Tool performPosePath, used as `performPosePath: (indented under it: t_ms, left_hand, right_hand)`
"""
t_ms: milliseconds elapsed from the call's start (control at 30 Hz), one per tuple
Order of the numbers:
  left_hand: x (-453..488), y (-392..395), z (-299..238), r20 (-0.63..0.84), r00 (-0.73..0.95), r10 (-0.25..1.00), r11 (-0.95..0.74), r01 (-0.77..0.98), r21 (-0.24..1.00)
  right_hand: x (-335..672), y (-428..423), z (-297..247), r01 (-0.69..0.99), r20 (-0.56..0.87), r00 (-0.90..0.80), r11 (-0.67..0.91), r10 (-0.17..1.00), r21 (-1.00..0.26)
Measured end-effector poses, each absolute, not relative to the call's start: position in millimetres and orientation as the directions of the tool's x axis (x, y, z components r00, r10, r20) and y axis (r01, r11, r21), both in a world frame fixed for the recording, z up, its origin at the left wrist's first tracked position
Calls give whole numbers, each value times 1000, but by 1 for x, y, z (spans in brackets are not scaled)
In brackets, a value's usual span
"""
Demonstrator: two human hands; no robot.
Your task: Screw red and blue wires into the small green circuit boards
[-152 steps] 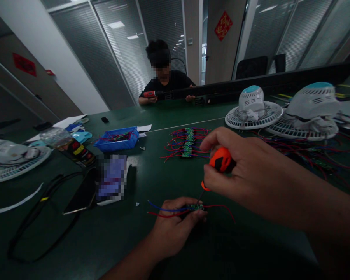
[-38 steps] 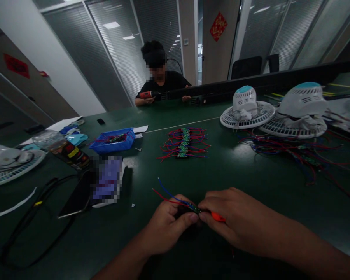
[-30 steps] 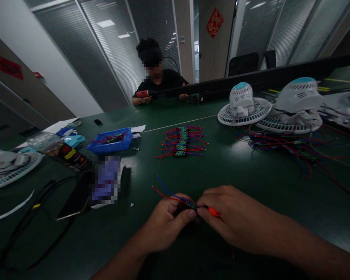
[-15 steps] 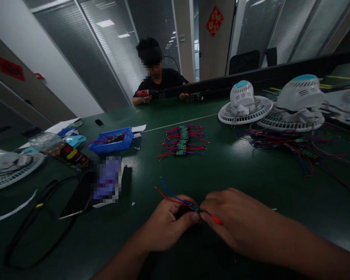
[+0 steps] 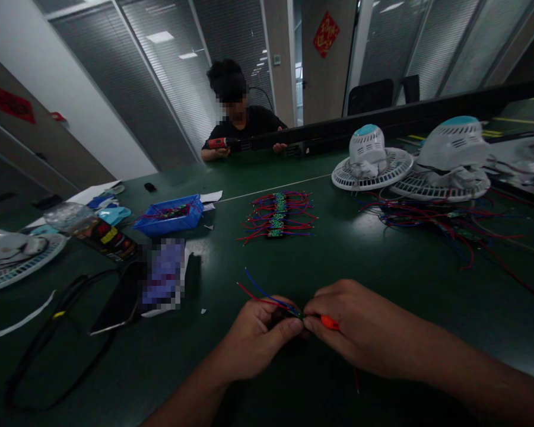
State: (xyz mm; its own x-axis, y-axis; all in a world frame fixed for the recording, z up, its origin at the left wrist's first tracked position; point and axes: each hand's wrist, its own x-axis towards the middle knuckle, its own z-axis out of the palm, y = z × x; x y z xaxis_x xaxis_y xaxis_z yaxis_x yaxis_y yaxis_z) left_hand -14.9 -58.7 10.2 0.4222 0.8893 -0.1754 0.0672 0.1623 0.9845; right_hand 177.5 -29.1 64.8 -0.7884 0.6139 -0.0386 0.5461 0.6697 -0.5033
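My left hand [image 5: 253,341] is closed in a pinch on a small green circuit board [image 5: 295,313], low on the dark green table [image 5: 365,261]. Red and blue wires [image 5: 256,290] trail from the board up and to the left. My right hand [image 5: 351,326] is closed too, its fingertips pressed against the board from the right. An orange-handled screwdriver [image 5: 329,322] lies tucked under its fingers, mostly hidden. The two hands touch at the board.
A row of wired boards [image 5: 278,216] lies mid-table, a blue tray [image 5: 169,216] to its left. White fan parts [image 5: 367,160] and loose wires [image 5: 431,219] fill the right. A phone and black cable [image 5: 66,296] lie left. Across the table a person [image 5: 240,124] holds a red tool.
About five seconds ago my right hand held the screwdriver upright on the board; it has since come down beside my left hand. Over the last second the hands have hardly moved.
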Motion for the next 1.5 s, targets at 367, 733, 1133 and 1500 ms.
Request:
performPosePath:
  t_ms: [367, 733, 1133, 1500]
  left_hand:
    - [-16, -60, 6, -149, 421, 895, 136, 60, 989]
    - [-20, -63, -2, 123, 159, 980, -118, -37, 992]
    - [2, -73, 4, 204, 356, 912, -407, 721, 560]
    - [5, -72, 2, 177, 279, 944, -328, 731, 599]
  right_hand:
    - [183, -21, 66, 483, -17, -831, 707, 556, -516]
    - [195, -24, 69, 636, -54, -739, 668, 672, -386]
    - [192, -16, 52, 667, -106, -728, 663, 677, -340]
    - [164, -32, 89, -360, 260, 34, 254, 965, -898]
